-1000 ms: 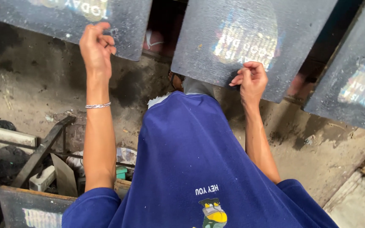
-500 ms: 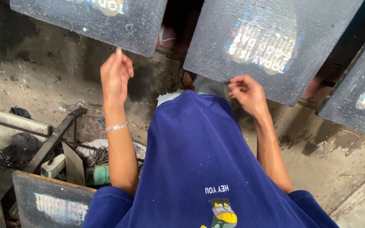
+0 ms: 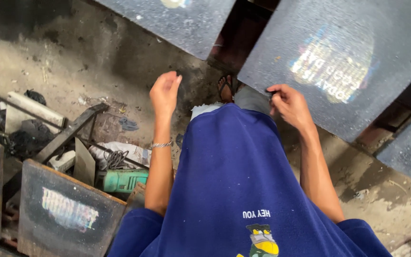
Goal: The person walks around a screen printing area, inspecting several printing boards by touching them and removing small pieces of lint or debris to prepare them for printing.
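Observation:
I look down my blue shirt (image 3: 234,181) at a dirty concrete floor. My left hand (image 3: 164,92), with a silver bracelet at the wrist, hangs free in the air with fingers loosely apart, holding nothing, below a dark grey board (image 3: 186,24). My right hand (image 3: 288,103) touches the lower left edge of another dark grey board (image 3: 338,66) with a faded pale print; I cannot see whether its fingers grip that edge. One sandalled foot (image 3: 225,88) shows between the hands.
A third dark board (image 3: 405,147) is at the right. At lower left stand two more printed boards (image 3: 67,214), a green power tool (image 3: 124,180), a coiled cable, metal bars and scrap. Bare stained floor lies at lower right.
My left hand has let go of the upper left board and dropped away from it. The view has shifted so the boards sit higher and further right. My right hand stays at its board's edge.

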